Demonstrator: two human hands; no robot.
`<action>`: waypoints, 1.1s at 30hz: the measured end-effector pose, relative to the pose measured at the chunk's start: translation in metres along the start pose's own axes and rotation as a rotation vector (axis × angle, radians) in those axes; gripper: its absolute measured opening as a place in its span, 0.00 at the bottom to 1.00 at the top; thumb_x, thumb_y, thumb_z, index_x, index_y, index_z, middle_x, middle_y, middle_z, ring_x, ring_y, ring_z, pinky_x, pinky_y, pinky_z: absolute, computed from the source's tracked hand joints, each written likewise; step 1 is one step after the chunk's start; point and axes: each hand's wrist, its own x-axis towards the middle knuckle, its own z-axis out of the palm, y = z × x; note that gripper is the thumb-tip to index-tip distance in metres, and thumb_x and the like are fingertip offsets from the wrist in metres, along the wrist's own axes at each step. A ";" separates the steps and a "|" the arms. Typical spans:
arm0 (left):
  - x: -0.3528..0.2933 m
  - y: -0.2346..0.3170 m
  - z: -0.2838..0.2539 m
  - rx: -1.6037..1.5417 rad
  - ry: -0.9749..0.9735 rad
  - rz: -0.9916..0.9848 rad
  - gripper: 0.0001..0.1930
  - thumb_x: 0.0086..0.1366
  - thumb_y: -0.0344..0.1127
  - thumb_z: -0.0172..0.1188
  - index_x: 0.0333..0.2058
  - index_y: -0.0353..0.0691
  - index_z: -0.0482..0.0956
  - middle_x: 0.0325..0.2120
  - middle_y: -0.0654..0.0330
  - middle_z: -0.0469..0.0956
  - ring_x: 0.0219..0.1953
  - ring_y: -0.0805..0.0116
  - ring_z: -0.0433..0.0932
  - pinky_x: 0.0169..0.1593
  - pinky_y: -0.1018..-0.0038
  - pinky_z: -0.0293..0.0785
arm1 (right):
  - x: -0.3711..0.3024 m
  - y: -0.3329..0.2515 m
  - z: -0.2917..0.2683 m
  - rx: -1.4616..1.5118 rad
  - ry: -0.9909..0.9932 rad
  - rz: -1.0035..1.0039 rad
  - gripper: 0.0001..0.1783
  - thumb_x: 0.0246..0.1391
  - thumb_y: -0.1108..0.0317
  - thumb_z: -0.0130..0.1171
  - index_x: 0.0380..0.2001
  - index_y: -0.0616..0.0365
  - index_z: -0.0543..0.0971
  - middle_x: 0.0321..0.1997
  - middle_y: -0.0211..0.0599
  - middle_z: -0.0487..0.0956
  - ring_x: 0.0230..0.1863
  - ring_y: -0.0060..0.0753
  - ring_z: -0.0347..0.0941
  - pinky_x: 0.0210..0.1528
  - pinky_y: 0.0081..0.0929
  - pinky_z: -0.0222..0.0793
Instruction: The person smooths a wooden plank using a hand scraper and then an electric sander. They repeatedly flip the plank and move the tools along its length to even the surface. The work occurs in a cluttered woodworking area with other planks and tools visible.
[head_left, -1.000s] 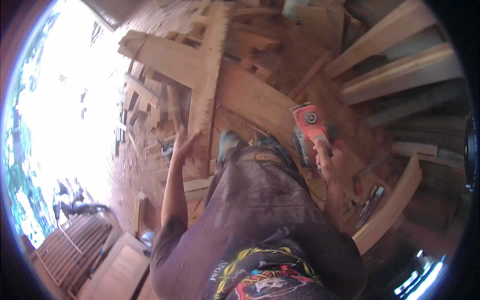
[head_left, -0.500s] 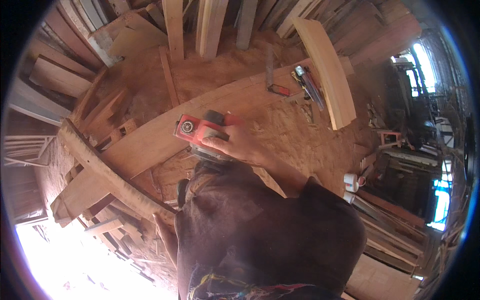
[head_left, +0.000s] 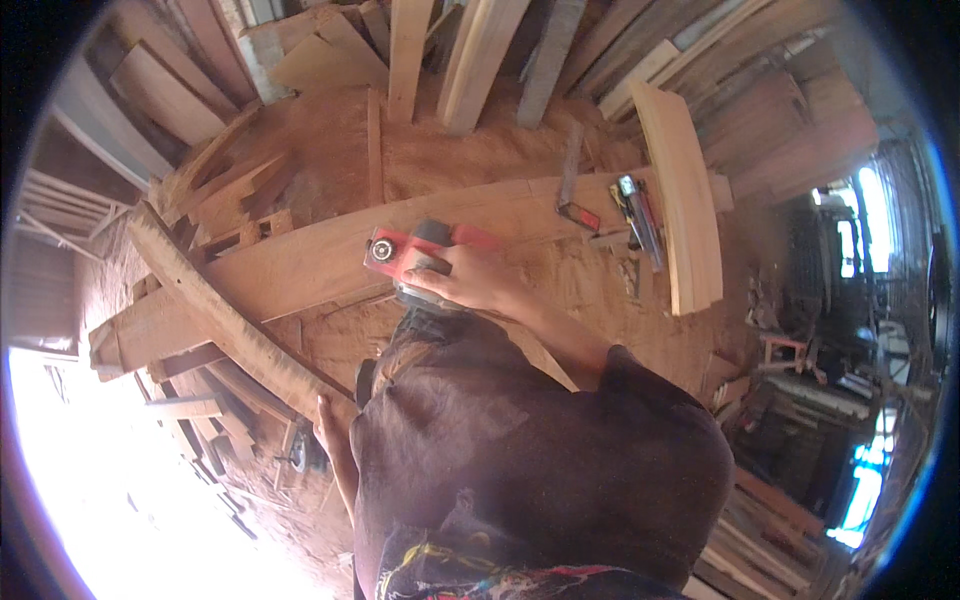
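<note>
A red electric hand planer [head_left: 388,254] with a dark knob lies on a long wooden board [head_left: 290,255] that crosses the floor. My right hand [head_left: 462,280] is wrapped round the planer's handle. At my left side, a rough-edged plank [head_left: 225,335] rests slantwise across that board. My left hand [head_left: 333,428] grips the near end of this plank, its fingers along the edge; the rest of the hand is partly hidden by my dark shirt.
A carpenter's square [head_left: 570,180] and a bundle of hand tools [head_left: 642,222] lie toward the right end of the board. Beside them is a pale curved plank [head_left: 682,195]. Upright timbers [head_left: 485,65] line the far side. Offcuts [head_left: 205,410] lie at lower left. Sawdust covers the ground.
The whole view has turned, so the surroundings sit differently in the picture. My right hand stays on the planer, and my left hand stays at the plank's near end.
</note>
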 end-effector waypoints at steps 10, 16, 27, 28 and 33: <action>-0.026 0.015 0.135 -0.332 0.100 -0.041 0.31 0.68 0.58 0.70 0.53 0.32 0.83 0.41 0.60 0.85 0.40 0.70 0.84 0.44 0.71 0.81 | 0.075 -0.009 -0.026 0.200 -0.271 -0.257 0.29 0.67 0.43 0.61 0.46 0.62 0.88 0.35 0.40 0.89 0.37 0.33 0.86 0.42 0.35 0.79; -0.038 -0.011 0.212 -0.536 0.239 0.073 0.29 0.69 0.56 0.70 0.52 0.32 0.83 0.42 0.58 0.85 0.40 0.71 0.83 0.44 0.72 0.81 | 0.105 0.006 -0.031 0.127 -0.453 -0.251 0.26 0.70 0.47 0.60 0.45 0.63 0.87 0.24 0.25 0.79 0.24 0.16 0.71 0.29 0.25 0.67; -0.013 0.083 0.221 -0.834 0.252 0.190 0.27 0.74 0.51 0.64 0.53 0.28 0.80 0.44 0.56 0.84 0.42 0.67 0.84 0.49 0.69 0.81 | 0.136 0.024 -0.032 0.108 -0.448 -0.454 0.25 0.69 0.47 0.62 0.37 0.62 0.85 0.19 0.24 0.75 0.19 0.15 0.68 0.22 0.22 0.61; -0.018 0.094 0.216 -0.842 0.215 0.211 0.26 0.74 0.50 0.64 0.54 0.29 0.80 0.45 0.55 0.84 0.42 0.66 0.84 0.50 0.68 0.81 | 0.137 0.025 -0.029 0.131 -0.450 -0.464 0.25 0.69 0.47 0.62 0.36 0.62 0.85 0.16 0.21 0.73 0.15 0.12 0.66 0.17 0.19 0.58; -0.084 0.159 0.195 -0.983 -0.027 0.471 0.24 0.78 0.45 0.55 0.62 0.31 0.73 0.57 0.48 0.80 0.59 0.54 0.80 0.63 0.55 0.78 | 0.140 0.030 -0.024 0.165 -0.450 -0.451 0.24 0.70 0.49 0.61 0.39 0.64 0.86 0.17 0.22 0.74 0.15 0.13 0.67 0.16 0.20 0.58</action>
